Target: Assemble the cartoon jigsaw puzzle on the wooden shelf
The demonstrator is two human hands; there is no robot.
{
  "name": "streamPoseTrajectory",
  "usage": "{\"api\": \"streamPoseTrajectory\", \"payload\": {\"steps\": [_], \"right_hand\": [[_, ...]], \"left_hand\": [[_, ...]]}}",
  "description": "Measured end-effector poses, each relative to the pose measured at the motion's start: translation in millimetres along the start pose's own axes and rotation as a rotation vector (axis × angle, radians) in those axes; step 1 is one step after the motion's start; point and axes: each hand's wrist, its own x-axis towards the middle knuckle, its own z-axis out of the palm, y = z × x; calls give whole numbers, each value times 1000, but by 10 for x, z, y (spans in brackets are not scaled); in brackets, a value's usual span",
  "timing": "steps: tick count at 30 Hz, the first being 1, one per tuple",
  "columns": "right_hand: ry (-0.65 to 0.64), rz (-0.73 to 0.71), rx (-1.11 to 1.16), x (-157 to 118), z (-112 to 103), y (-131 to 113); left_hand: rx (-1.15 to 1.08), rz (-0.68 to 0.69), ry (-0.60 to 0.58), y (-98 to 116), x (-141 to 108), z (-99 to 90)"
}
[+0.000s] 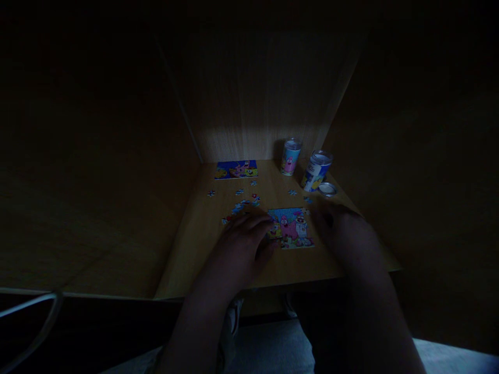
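A partly assembled cartoon jigsaw puzzle [292, 228] lies on the wooden surface between my hands, its lower left corner open. My left hand [244, 236] rests at the puzzle's left edge, the fingers stretched over it and the thumb apart from them. At the right edge is my right hand [343, 228], its fingers curled together. A small pale bit, perhaps a puzzle piece [306, 212], shows by its fingertips; whether they grip it is too dark to tell. Loose puzzle pieces [239, 206] lie beyond my left hand, some partly hidden by it.
A second, blue cartoon puzzle or picture [236, 169] lies at the back left. Two clear cans with cartoon labels, a farther can [290, 157] and a nearer can [316, 171], stand at the back right, a round lid [327, 189] beside them. Wooden panels [257, 104] enclose the surface.
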Motion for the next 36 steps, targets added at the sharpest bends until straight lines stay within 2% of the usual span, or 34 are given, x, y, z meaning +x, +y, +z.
{"api": "streamPoseTrajectory", "payload": {"steps": [20, 36], "right_hand": [[-13, 2, -6, 2, -2, 1], [23, -16, 1, -6, 4, 3]], "left_hand": [[-2, 3, -7, -14, -1, 9], [-1, 6, 4, -4, -1, 7]]}}
